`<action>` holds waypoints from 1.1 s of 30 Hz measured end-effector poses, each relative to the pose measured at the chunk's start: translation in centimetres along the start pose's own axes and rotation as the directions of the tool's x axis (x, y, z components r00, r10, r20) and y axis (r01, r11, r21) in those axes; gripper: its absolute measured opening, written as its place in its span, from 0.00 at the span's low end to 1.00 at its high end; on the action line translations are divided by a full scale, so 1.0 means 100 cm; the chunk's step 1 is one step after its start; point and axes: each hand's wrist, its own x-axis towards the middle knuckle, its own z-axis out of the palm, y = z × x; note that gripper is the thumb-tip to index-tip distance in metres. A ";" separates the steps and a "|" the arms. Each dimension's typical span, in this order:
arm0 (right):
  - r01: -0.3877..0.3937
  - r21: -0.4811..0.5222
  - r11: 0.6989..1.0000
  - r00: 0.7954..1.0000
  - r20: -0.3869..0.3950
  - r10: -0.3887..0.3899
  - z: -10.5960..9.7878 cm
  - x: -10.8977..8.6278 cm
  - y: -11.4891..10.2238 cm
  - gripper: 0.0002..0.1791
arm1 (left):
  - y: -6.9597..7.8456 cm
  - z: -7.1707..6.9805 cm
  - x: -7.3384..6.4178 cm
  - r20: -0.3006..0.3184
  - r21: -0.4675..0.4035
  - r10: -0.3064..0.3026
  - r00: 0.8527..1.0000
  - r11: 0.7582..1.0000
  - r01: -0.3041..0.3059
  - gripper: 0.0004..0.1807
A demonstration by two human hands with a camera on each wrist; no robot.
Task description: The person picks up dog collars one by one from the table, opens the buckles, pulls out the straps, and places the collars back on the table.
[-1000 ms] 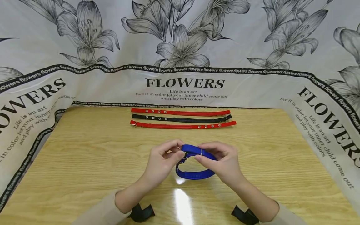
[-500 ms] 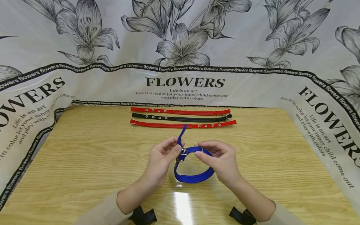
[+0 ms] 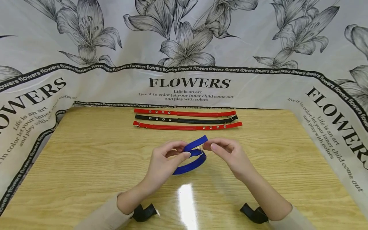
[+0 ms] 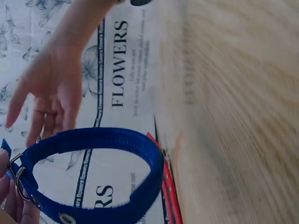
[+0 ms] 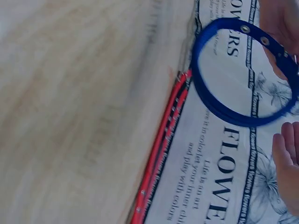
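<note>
A blue collar [image 3: 192, 166], closed into a loop, is held above the table in front of me. My left hand [image 3: 162, 164] pinches it near the buckle between thumb and fingers. The collar's free strap end [image 3: 198, 142] points up and to the right. My right hand [image 3: 237, 159] is close to that end with its thumb and fingers loosely bent. In the left wrist view, the right hand [image 4: 53, 88] appears behind the loop, holding nothing. Metal rings [image 4: 19, 182] and an eyelet [image 4: 67, 218] show on the band there.
Two red collars [image 3: 184, 113] and a black collar [image 3: 198, 121] lie straight, side by side, at the back of the wooden table [image 3: 86, 159]. White flower-print cloth [image 3: 115, 86] stands behind and at both sides. Black straps [image 3: 143, 213] hang near both wrists.
The strap end, folded over the band at first, came out upright and now slants right. My right hand has let go of the loop and moved slightly right; the loop has turned.
</note>
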 end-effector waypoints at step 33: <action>-0.326 0.567 0.756 0.944 0.242 0.225 -0.009 0.009 -0.015 0.08 | -0.017 -0.008 0.001 0.122 0.272 0.311 0.943 0.903 -0.333 0.16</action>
